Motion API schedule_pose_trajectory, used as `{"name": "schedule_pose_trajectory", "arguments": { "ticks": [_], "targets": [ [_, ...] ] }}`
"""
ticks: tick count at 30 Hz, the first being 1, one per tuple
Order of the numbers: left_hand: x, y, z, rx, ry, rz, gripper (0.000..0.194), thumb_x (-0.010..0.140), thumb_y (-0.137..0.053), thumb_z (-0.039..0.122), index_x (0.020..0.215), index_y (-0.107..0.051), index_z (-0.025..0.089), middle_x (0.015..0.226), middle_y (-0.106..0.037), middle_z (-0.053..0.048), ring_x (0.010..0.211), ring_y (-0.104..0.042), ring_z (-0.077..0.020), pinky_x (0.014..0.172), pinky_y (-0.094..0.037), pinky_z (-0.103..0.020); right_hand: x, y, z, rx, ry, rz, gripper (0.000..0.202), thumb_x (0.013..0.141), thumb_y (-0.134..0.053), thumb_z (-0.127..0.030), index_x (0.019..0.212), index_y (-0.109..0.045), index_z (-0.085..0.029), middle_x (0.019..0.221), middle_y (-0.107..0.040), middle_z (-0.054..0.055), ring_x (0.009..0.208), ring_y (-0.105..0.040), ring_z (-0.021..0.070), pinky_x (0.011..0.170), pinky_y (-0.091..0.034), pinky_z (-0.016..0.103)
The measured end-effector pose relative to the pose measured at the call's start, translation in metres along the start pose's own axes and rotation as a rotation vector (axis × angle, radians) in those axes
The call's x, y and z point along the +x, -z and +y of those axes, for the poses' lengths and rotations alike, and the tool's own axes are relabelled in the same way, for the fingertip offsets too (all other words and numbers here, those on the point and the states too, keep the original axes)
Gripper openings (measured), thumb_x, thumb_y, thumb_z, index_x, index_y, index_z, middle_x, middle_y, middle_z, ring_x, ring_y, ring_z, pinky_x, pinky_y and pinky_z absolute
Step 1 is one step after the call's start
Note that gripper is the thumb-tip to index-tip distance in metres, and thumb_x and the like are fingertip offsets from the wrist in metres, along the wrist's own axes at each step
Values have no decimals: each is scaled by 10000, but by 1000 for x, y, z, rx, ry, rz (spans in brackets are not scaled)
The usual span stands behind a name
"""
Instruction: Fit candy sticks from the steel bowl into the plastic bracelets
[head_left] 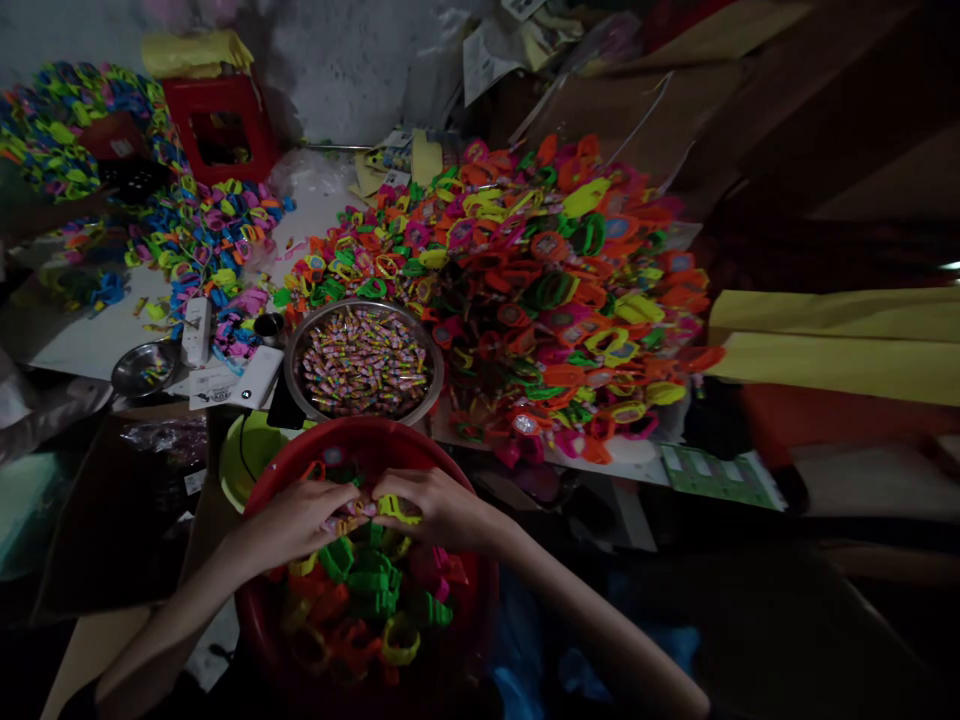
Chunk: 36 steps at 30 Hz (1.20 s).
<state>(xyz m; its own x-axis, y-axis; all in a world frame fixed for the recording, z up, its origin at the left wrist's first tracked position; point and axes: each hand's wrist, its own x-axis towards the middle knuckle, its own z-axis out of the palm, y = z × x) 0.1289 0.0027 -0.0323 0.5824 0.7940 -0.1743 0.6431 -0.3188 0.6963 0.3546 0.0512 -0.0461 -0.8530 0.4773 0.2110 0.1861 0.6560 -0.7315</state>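
Note:
Both hands meet above a red basin [255, 655] that holds a jumble of green, orange, yellow and pink plastic toy watches [373, 580]. My left hand [304, 515] is closed, with small wrapped candies [349, 519] in its fingers. In my right hand [439, 503] is a yellow toy watch [399, 509], pinched near the fingertips. The fingertips of the two hands nearly touch, and the candy wrapper's end lies beside the watch; whether they are joined I cannot make out. Just behind the basin, a round metal bowl [290, 372] is filled with similar wrapped candies [364, 360].
A large heap of bright toy watches [570, 290] covers the table's right side. Leftward lie more small toys [217, 235], a red stool [176, 125], a power strip [196, 332], a white power bank [259, 376] and a small metal bowl [124, 385]. Another person's arm [56, 212] reaches in.

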Motion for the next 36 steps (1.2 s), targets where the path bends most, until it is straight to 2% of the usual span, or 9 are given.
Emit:
{"name": "schedule_pose_trajectory", "arguments": {
  "ticks": [8, 13, 15, 19, 21, 26, 28, 31, 36],
  "targets": [
    [0, 3, -17, -159, 192, 110, 288, 866, -532, 418, 1041, -610, 203, 948, -690, -42, 819, -649, -172, 744, -458, -227, -12, -2, 8, 123, -208, -190, 159, 895, -530, -295, 966, -572, -160, 826, -632, 25, 712, -587, 118, 636, -440, 207],
    [-9, 11, -37, -225, 381, 309, 328, 756, -622, 469, 873, -603, 164, 848, -686, -31, 772, -636, -181, 705, -477, -239, -28, 64, 11, 179, -143, -576, 135, 842, -583, -290, 889, -665, -193, 743, -656, -6, 612, -593, 108, 510, -430, 183],
    [-12, 12, -39, -270, 386, 316, 333, 769, -606, 470, 894, -593, 161, 864, -676, -23, 787, -626, -172, 729, -473, -236, -32, 105, 18, 169, -220, -244, 164, 876, -530, -286, 875, -670, -201, 736, -654, -5, 612, -600, 107, 509, -452, 187],
    [-14, 7, -38, -300, 390, 324, 330, 809, -545, 476, 897, -582, 159, 856, -654, -17, 797, -609, -164, 743, -466, -234, -37, 146, 37, 33, -211, 1072, 370, 857, -569, -321, 1217, -537, -242, 1183, -576, 65, 1007, -597, 157, 832, -500, 300],
    [-14, 1, -39, -319, 403, 323, 340, 790, -556, 485, 888, -577, 159, 772, -638, -5, 693, -595, -152, 651, -466, -226, -38, 126, 43, -78, -277, 1216, 510, 821, -614, -305, 1301, -461, -228, 1273, -519, 106, 1073, -571, 188, 904, -479, 357],
    [-13, -8, -41, -421, 482, 219, 382, 794, -543, 496, 956, -580, 152, 610, -616, 12, 426, -487, -113, 393, -352, -200, -35, 6, 33, -119, -206, 60, 313, 864, -503, -166, 1162, -592, -208, 1164, -604, 93, 1072, -579, 202, 936, -483, 381],
    [-12, -7, -41, -423, 479, 206, 397, 807, -523, 479, 998, -597, 140, 659, -653, -17, 482, -546, -137, 414, -383, -210, -32, -32, 30, -149, -160, -139, 374, 811, -546, -111, 1175, -589, -185, 1261, -540, 124, 1197, -493, 235, 996, -437, 409],
    [-9, -5, -37, -342, 401, 220, 372, 822, -510, 434, 1019, -638, 146, 854, -702, -61, 764, -643, -189, 652, -493, -250, -28, -56, 32, -181, -187, -215, 444, 758, -571, -47, 1187, -571, -160, 1314, -487, 152, 1268, -415, 271, 1031, -390, 454],
    [-7, -9, -28, -314, 312, 125, 345, 856, -495, 419, 1061, -646, 188, 995, -698, -55, 873, -644, -192, 858, -473, -295, -26, -46, 39, -28, -167, -82, 204, 839, -576, -145, 1042, -562, -151, 1214, -525, 140, 1200, -467, 225, 1005, -415, 392]
  ]
}}
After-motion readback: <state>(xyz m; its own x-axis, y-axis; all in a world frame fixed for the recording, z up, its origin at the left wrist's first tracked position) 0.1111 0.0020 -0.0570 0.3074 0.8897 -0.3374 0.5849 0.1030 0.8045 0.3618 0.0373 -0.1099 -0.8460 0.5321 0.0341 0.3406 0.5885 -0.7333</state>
